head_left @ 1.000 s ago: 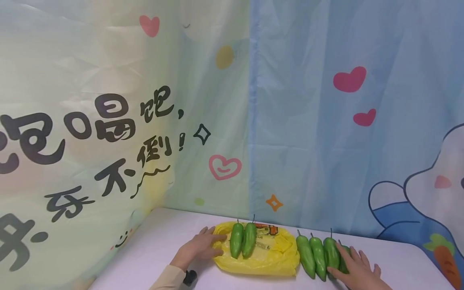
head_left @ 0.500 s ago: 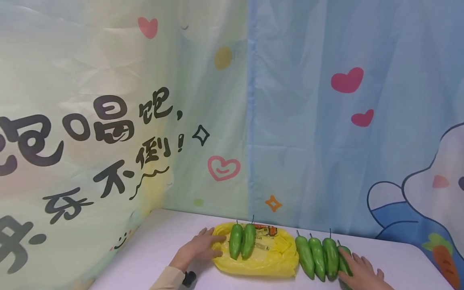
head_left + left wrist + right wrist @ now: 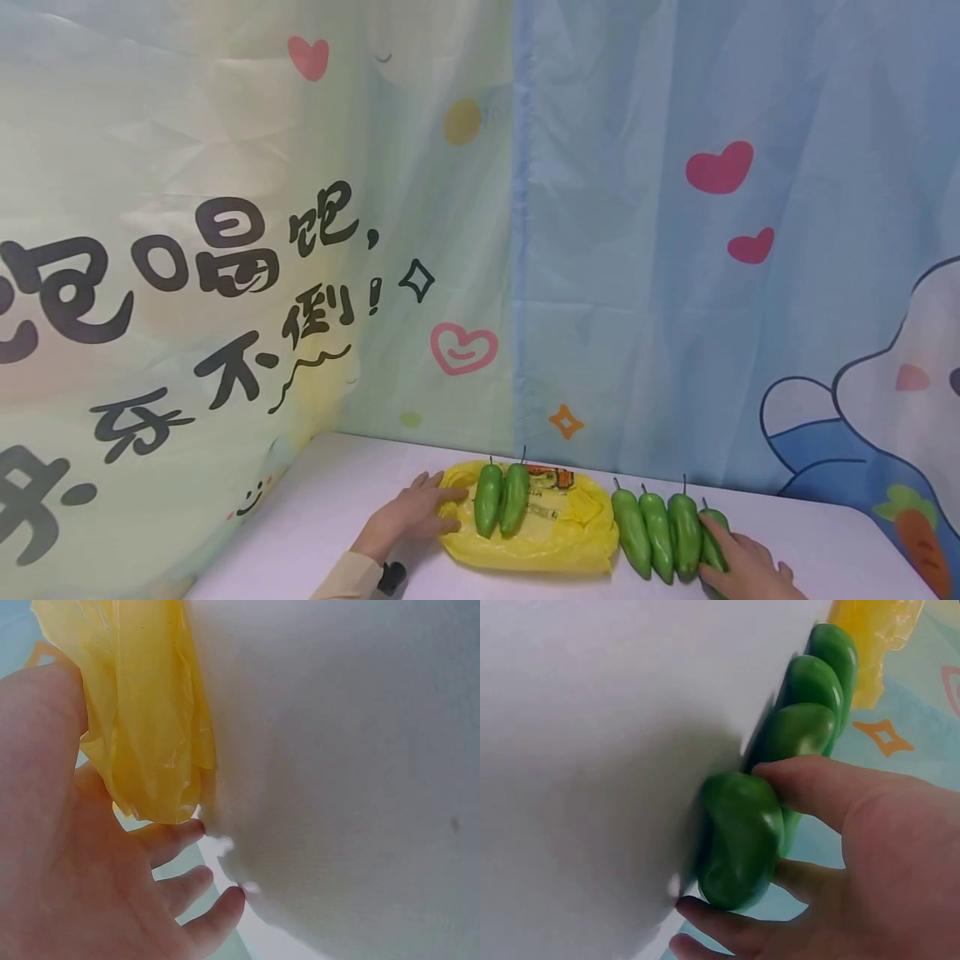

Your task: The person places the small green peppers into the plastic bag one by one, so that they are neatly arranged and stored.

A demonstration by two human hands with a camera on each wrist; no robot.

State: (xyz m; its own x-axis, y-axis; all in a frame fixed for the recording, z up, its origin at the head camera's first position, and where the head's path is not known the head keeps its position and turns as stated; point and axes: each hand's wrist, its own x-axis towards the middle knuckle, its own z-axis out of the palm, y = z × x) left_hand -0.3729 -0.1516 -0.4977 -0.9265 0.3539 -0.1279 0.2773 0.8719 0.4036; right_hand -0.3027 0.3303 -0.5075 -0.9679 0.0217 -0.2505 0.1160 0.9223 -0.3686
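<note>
Two green chili peppers (image 3: 488,500) lie side by side on a flattened yellow plastic bag (image 3: 547,550) with printing on it. My left hand (image 3: 417,507) touches the bag's left edge, fingers spread; in the left wrist view the bag (image 3: 150,712) hangs between thumb and forefinger. To the right of the bag is a row of several more green peppers (image 3: 632,533). My right hand (image 3: 742,567) has its thumb and fingers around the rightmost pepper (image 3: 742,836), the thumb between it and its neighbour (image 3: 799,727). The stem end of that pepper points toward the back.
The peppers and bag lie on a white table (image 3: 337,475) with rounded back corners. Printed curtains (image 3: 600,250) stand close behind it and along the left. A small black object (image 3: 392,575) shows at my left wrist.
My right hand has shifted slightly right, its thumb leaving the neighbouring pepper, and its fingers have closed around the rightmost one. The left hand, the bag and the other peppers stay put.
</note>
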